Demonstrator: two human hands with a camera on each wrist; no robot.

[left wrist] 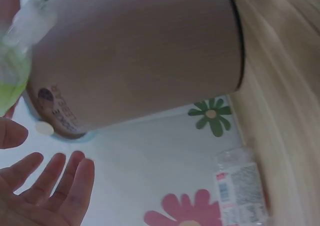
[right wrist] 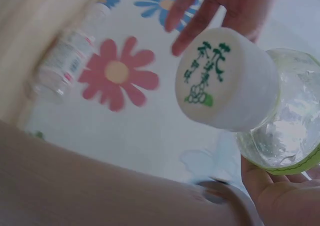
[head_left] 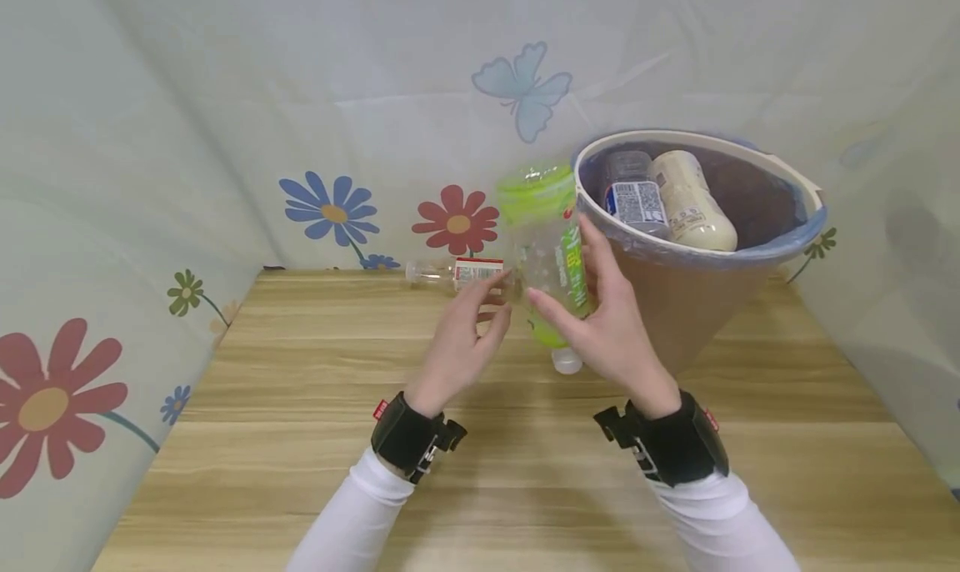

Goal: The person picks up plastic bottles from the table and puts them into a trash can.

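A green-and-clear plastic bottle (head_left: 542,255) hangs above the table with its white cap (right wrist: 227,81) pointing down. My right hand (head_left: 618,326) grips its side between thumb and fingers. To the bottle's left, my left hand (head_left: 463,338) has its fingers loosely extended. In the left wrist view, this left hand (left wrist: 47,188) shows spread fingers, apart from the bottle. A small clear bottle (head_left: 442,273) with a red-and-white label lies on its side at the table's back edge, partly hidden behind my left hand.
A brown bin (head_left: 675,305) with a pale rim and a blue liner stands on the right of the wooden table (head_left: 300,388). Inside it are a clear labelled bottle (head_left: 636,197) and a cream-coloured bottle (head_left: 693,205). A flower-printed sheet (head_left: 375,97) rises behind the table.
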